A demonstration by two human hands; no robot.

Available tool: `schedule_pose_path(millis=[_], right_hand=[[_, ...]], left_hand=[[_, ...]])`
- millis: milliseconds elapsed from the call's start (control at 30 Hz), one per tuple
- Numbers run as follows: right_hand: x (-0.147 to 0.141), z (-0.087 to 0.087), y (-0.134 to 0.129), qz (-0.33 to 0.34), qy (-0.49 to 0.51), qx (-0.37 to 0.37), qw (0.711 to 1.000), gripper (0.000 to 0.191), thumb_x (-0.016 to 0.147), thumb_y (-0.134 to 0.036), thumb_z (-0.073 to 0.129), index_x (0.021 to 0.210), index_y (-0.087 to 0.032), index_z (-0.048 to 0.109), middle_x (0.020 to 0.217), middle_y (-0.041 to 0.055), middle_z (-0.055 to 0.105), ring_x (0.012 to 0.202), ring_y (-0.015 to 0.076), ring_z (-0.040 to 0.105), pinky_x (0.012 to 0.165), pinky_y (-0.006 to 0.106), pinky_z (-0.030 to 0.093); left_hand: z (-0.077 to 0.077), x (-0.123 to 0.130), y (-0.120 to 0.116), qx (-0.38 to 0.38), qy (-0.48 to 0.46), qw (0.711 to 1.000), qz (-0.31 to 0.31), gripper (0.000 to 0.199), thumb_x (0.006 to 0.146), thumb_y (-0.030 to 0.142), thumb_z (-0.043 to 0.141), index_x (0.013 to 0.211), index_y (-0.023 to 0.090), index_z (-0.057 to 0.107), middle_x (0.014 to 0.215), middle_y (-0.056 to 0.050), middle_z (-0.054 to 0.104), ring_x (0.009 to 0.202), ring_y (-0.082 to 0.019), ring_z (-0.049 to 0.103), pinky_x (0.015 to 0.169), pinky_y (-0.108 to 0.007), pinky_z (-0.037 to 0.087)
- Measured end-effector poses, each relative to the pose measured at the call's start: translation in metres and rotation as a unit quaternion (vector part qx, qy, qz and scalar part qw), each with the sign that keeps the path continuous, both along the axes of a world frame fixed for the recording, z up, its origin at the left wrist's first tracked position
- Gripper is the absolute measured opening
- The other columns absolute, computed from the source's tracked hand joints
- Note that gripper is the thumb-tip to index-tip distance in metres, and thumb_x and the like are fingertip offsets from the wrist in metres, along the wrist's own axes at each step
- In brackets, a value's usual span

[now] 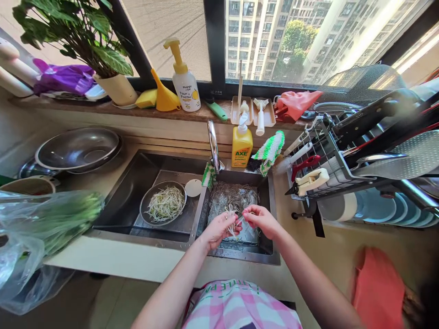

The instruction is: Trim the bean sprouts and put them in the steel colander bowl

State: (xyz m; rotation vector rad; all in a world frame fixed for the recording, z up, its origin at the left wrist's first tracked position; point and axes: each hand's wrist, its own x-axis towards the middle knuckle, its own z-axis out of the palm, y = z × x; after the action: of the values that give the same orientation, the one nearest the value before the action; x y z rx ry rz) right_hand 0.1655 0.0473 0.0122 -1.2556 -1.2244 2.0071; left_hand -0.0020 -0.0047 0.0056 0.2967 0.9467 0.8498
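Over the right-hand sink basin [268,192], my left hand [219,228] is closed around a small bunch of bean sprouts [231,221], whose pale stems poke out between the fingers. Close beside it, my right hand [259,220] pinches with thumb and forefinger at the end of a bean sprout. Below both hands, the basin holds water with loose sprouts and scraps floating in it. In the left basin, a round metal bowl [142,208] carries a heap of bean sprouts [166,204]. A small white round dish [193,187] sits next to that bowl.
The faucet [213,146] rises behind the basins, near a yellow soap bottle [242,148]. At right stands a wire utensil rack [329,155] with knives and ladles. Bagged green vegetables [65,219] lie on the left counter, before a large wok [78,146].
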Motion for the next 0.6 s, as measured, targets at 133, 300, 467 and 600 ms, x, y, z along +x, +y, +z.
schedule_pose_path(millis=[133, 300, 467, 600], right_hand=[[-0.016, 0.005, 0.009, 0.016, -0.037, 0.03, 0.999, 0.021, 0.061, -0.034, 0.066, 0.068, -0.016, 0.059, 0.054, -0.0037, 0.054, 0.042, 0.0056, 0.039, 0.039, 0.018, 0.028], [-0.022, -0.002, 0.003, -0.146, -0.061, 0.125, 0.979, 0.024, 0.068, -0.039, 0.059, 0.078, -0.017, 0.059, 0.07, 0.0002, 0.058, 0.049, 0.0083, 0.043, 0.045, 0.02, 0.036], [-0.015, -0.014, -0.021, -0.045, -0.167, 0.251, 0.952, 0.015, 0.075, -0.032, 0.054, 0.075, -0.018, 0.06, 0.07, 0.0016, 0.058, 0.054, 0.0112, 0.047, 0.052, 0.022, 0.039], [-0.013, -0.014, -0.032, 0.018, -0.272, 0.372, 0.887, 0.012, 0.077, -0.025, 0.051, 0.083, -0.021, 0.061, 0.08, 0.0018, 0.057, 0.056, 0.0102, 0.048, 0.055, 0.022, 0.038]], left_hand=[[0.001, 0.003, -0.002, 0.013, 0.006, 0.999, -0.048, 0.026, 0.066, 0.024, 0.067, 0.087, 0.013, 0.058, 0.071, -0.006, 0.063, 0.063, -0.014, 0.061, 0.064, -0.028, 0.048], [-0.007, 0.0, 0.002, -0.024, -0.046, 0.999, 0.011, 0.024, 0.066, 0.02, 0.067, 0.088, 0.014, 0.057, 0.075, -0.006, 0.064, 0.068, -0.017, 0.063, 0.068, -0.033, 0.049], [-0.013, 0.001, 0.007, -0.069, -0.046, 0.991, 0.109, 0.022, 0.068, 0.016, 0.065, 0.087, 0.015, 0.055, 0.085, -0.007, 0.066, 0.074, -0.018, 0.064, 0.071, -0.035, 0.05], [-0.013, 0.004, 0.009, -0.097, -0.052, 0.986, 0.123, 0.021, 0.069, 0.014, 0.064, 0.088, 0.015, 0.056, 0.087, -0.007, 0.066, 0.068, -0.015, 0.063, 0.065, -0.032, 0.05]])
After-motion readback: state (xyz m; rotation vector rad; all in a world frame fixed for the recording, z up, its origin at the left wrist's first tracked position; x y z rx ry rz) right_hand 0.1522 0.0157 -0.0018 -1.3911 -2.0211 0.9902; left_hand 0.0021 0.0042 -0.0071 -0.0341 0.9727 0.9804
